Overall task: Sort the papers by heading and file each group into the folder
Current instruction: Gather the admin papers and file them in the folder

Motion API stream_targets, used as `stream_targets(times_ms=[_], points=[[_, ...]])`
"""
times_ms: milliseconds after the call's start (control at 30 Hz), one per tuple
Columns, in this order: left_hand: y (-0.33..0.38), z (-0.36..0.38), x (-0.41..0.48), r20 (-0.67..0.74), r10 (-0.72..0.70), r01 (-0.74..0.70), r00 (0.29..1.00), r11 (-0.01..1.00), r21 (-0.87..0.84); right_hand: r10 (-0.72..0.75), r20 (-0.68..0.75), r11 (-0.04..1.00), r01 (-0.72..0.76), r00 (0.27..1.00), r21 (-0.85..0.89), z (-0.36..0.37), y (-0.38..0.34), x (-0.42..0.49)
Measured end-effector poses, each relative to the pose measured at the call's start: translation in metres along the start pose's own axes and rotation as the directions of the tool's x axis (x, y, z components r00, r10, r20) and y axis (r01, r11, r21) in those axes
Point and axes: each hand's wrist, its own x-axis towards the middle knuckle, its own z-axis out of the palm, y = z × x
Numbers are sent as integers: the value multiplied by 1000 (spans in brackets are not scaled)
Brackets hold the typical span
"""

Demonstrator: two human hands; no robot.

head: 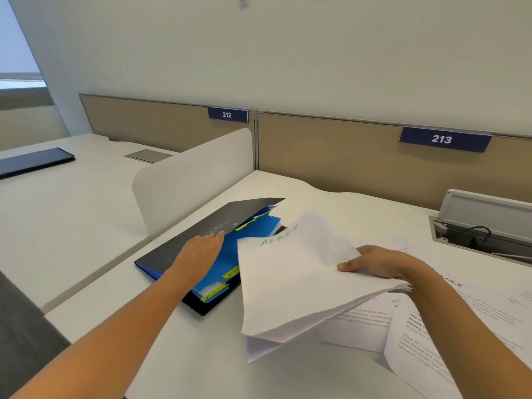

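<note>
The left hand (201, 251) lies with its fingers (218, 235) stretched nearly straight, their tips on the free edge of the dark folder (184, 243), whose cover stands partly raised. Just right of those fingertips the blue dividers (227, 254) show inside. The right hand (377, 263) grips a stack of papers (290, 283) headed "ADMIN", thumb on top and fingers hidden beneath, holding it above the desk (178, 349) beside the folder. Under that wrist lie printed sheets (426, 358).
</note>
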Motion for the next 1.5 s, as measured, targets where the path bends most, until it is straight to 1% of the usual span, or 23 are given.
stream_targets(times_ms=[100,167,267,333,433,500,633,700,800,900,933,1000,1067,1100,1167,1200,1233,1267,1300,1333,1367,1400,1500], points=[[1,-4,-2,7,26,-26,1000,999,33,-1,-26,999,1,1000,37,6,-9,11],[0,-5,-1,14,41,-42,999,998,44,14,-67,992,-5,998,124,16,-14,18],[2,-8,2,68,44,-45,997,999,19,81,-83,888,-34,993,458,38,-17,33],[2,-11,5,94,41,-37,995,998,-41,109,-93,798,-31,990,602,55,-18,46],[1,-12,4,86,76,-67,993,992,-106,133,-186,742,27,973,669,80,-21,62],[-2,-11,5,85,93,-80,992,986,-143,134,-265,742,80,955,665,95,-24,67],[-3,-11,8,78,119,-112,990,990,-90,132,-382,756,156,915,635,115,-28,70],[0,-12,8,88,124,-118,988,990,-76,129,-365,702,175,922,691,128,-32,73],[4,-12,6,83,124,-112,989,986,-127,87,-264,596,162,961,786,148,-39,73],[3,-10,3,68,127,-116,990,982,-150,19,-218,607,162,976,778,160,-37,74],[3,-10,2,68,125,-114,990,981,-155,-32,-171,603,155,985,783,162,-34,75],[2,-10,1,72,119,-106,990,981,-162,-163,26,611,80,986,788,162,-29,72],[3,-9,0,70,110,-98,991,982,-162,-201,168,697,20,965,717,157,-25,65],[4,-9,0,70,103,-91,992,983,-160,-190,161,736,32,969,676,153,-22,63],[6,-9,-1,65,85,-74,994,985,-153,-164,1,841,139,986,523,148,-11,63],[7,-9,-2,60,78,-69,995,987,-145,-194,-125,908,226,973,353,147,-5,64],[8,-9,-3,55,75,-67,996,989,-132,-280,-264,944,315,923,99,146,3,66],[9,-9,-3,49,73,-67,996,991,-115,-422,-385,906,372,821,-200,146,10,69],[9,-7,-4,45,69,-65,997,993,-98,-598,-425,787,398,680,-470,146,17,73],[10,-6,-5,42,63,-59,997,995,-83,-741,-385,635,388,550,-668,147,24,78],[10,-5,-6,37,56,-54,998,996,-73,-828,-310,502,371,467,-781,149,28,83],[10,-4,-7,30,50,-48,998,997,-65,-875,-224,398,378,428,-836,151,31,87],[10,-3,-8,19,25,-24,1000,999,-43,-900,-23,224,416,436,-881,153,26,98]])
